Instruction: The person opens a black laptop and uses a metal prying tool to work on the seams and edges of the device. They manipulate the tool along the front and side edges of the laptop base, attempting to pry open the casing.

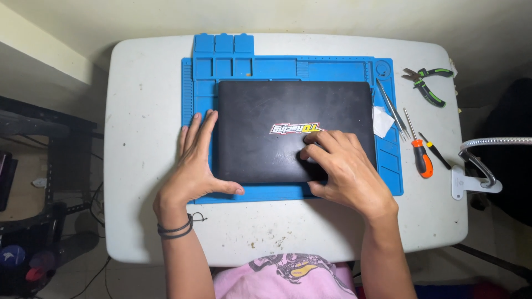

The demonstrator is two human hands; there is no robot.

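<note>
White plastic, scuffed and speckled, makes up the rounded rectangular table top (144,138) that fills most of the view. On its middle lies a blue silicone work mat (343,67) with small moulded compartments along its far edge. A closed black laptop (266,111) with a matte lid lies flat on the mat, covering most of it, and a narrow coloured sticker (295,128) sits on the lid a little right of centre.

The left hand (195,166) lies flat with fingers together and extended, resting along the laptop's left edge, the thumb stretched along its near edge; it grips nothing. Dark bands circle that wrist. The right hand (343,169) rests on the near right part of the lid, fingers curled and loosely apart, fingertips pressing on the surface just below the sticker; whether it holds anything small underneath I cannot tell.

To the right of the laptop, a small white square piece (382,122) and slim metal tweezers (392,108) lie on the mat. Further right, on the bare table, lie green-handled pliers (428,83) at the far side, an orange-handled screwdriver (421,152), and a thin black tool with a yellow tip (436,150) just beside it. A white clamp with a flexible metal neck (479,166) grips the table's right edge.
</note>
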